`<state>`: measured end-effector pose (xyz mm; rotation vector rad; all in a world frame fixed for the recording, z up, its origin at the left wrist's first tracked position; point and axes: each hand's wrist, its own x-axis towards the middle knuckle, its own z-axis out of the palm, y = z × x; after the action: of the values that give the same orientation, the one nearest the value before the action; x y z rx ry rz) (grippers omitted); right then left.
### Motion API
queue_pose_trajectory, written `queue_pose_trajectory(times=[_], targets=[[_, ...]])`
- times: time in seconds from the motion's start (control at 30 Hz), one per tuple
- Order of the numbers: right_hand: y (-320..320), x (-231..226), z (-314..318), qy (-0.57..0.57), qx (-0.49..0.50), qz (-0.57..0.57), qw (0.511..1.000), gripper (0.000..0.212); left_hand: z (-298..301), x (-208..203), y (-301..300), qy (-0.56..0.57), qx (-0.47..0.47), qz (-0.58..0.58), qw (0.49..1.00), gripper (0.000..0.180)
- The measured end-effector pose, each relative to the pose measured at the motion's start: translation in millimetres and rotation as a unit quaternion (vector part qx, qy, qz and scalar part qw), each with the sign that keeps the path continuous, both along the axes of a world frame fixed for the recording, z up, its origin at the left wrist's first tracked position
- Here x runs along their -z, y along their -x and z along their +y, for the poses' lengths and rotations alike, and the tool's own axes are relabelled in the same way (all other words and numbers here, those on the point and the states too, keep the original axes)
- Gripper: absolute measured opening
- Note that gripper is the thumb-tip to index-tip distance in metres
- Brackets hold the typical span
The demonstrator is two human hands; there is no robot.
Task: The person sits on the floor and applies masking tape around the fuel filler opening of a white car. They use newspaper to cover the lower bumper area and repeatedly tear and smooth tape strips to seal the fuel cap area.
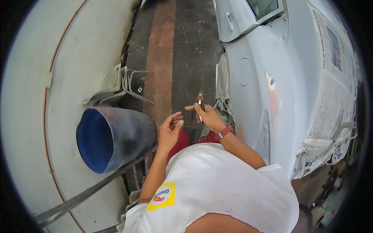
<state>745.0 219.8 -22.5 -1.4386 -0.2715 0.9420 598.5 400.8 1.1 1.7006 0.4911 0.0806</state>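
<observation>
Left of a smooth, curved, pale car (279,77), well apart, a scuffed, round-mouthed barrel (130,128). Nearer the car, loosely curls fingers of left hand (169,131); closer still, with right hand (211,117), index finger outstretched, pinches slim, pointed, dark tool (203,104).

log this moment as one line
right hand: holds slim black-handled tool | left hand: half-curled, contents unclear | left: round grey barrel, blue inside | right: pale car body

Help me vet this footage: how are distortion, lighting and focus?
Head view: fisheye distortion bows the brown line on the wall, and the corners go black; light looks soft, the inside of the blue barrel darker; the left hand and right hand look fairly sharp; the dark tool is too small to judge.
</observation>
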Motion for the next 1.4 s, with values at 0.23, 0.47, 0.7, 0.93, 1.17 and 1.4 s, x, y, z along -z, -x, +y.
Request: queue_pose_trajectory(times=[0.23,0.47,0.7,0.93,1.17,1.4], targets=[[-56.7,3.6,46.8,0.027,0.113,-0.007,0.993,0.050,54.2,9.5,-136.2,0.062,0.175,0.080,0.979,0.034],[-93.8,1.5,128.9,0.044,0.231,0.106,0.966,0.049,145.8,37.1,-220.9,0.093,0.334,0.094,0.933,0.041],[-113.9,-13.0,182.1,0.081,0.327,0.137,0.931,0.051,193.6,27.2,-286.8,-0.043,0.472,0.060,0.878,0.045],[-102.6,22.6,162.2,-0.001,0.471,0.139,0.871,0.068,173.6,43.6,-356.1,-0.041,0.554,0.013,0.831,0.055],[-90.2,57.6,115.8,-0.166,0.522,0.215,0.808,0.041,98.9,43.5,-385.0,-0.065,0.658,0.053,0.749,0.057],[-85.5,80.9,79.8,-0.249,0.588,0.201,0.743,0.032,40.4,78.9,-396.6,0.029,0.674,0.132,0.726,0.058]])
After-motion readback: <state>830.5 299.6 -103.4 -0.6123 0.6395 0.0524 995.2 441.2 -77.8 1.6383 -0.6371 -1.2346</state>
